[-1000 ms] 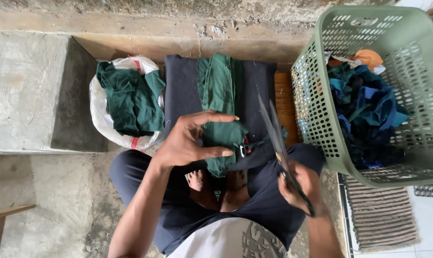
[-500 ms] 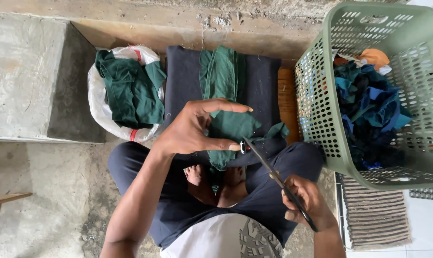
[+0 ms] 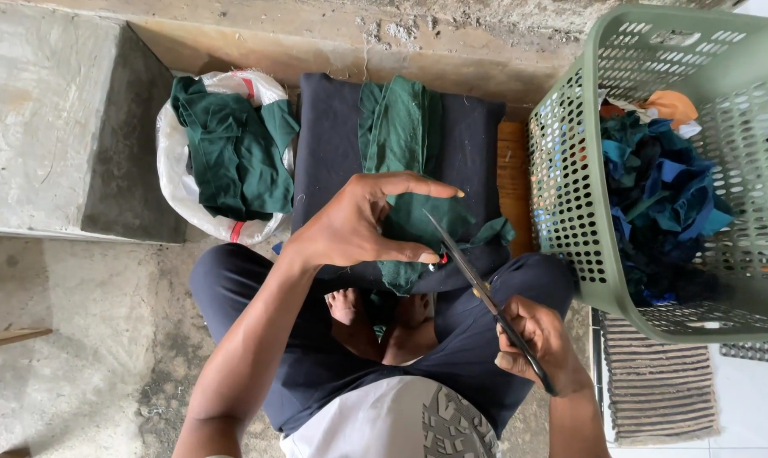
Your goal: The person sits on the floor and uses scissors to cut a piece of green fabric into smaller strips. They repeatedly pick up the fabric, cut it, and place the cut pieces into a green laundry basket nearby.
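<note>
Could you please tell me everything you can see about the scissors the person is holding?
The scissors look like metal, with long, dark, narrow blades and dark handles. The right hand grips the handles low over the lap, so they are mostly hidden. The blades slant up and to the left, with their tip over the green cloth that lies on a dark cloth, just beside the left hand's thumb. Whether the blades are slightly parted cannot be told.

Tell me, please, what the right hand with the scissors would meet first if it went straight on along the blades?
Probably the green cloth under the left hand: the scissors in the right hand point at it, though depth is unclear.
</note>
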